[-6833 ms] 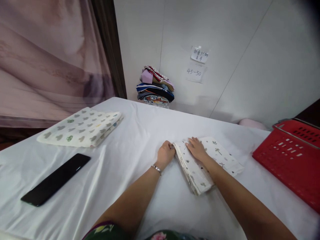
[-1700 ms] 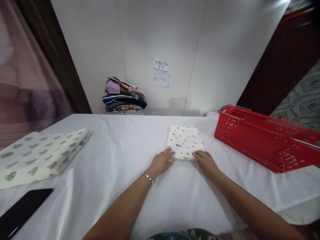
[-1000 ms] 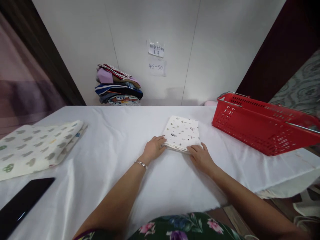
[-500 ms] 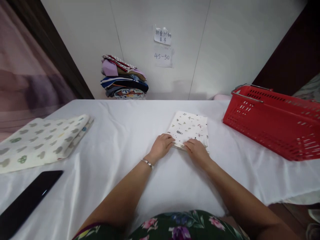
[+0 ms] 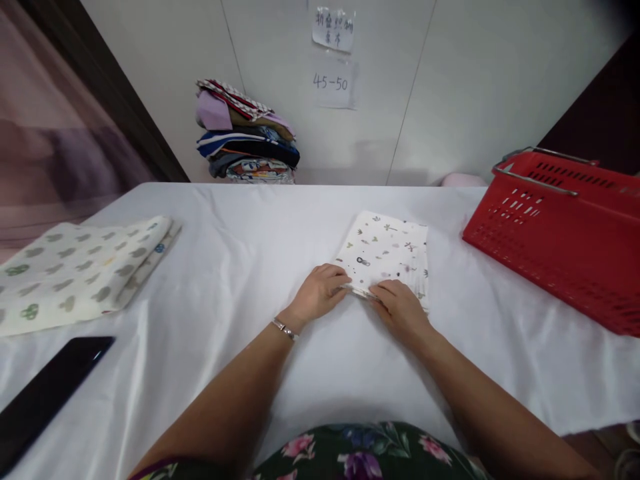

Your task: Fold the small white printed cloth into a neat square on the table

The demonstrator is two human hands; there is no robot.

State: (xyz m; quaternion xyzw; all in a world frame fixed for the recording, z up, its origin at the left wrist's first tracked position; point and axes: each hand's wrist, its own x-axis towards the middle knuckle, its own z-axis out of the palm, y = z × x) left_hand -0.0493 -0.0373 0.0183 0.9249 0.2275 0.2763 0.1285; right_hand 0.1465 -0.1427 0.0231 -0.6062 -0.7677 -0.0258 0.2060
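A small folded white cloth (image 5: 387, 250) with tiny printed motifs lies on the white-covered table (image 5: 260, 253), right of centre. My left hand (image 5: 320, 291), with a bracelet at the wrist, curls its fingers onto the cloth's near left corner. My right hand (image 5: 400, 308) rests on the near edge beside it, fingers bent and pinching the fabric. The two hands almost touch.
A larger folded cloth (image 5: 75, 270) with grey and green shapes lies at the far left. A black phone (image 5: 47, 393) sits near the left front edge. A red plastic basket (image 5: 565, 233) stands at the right. A pile of folded clothes (image 5: 245, 143) stands against the wall.
Both hands have come closer together along the near edge of the small cloth. The cloth has turned slightly. My view has tilted down.
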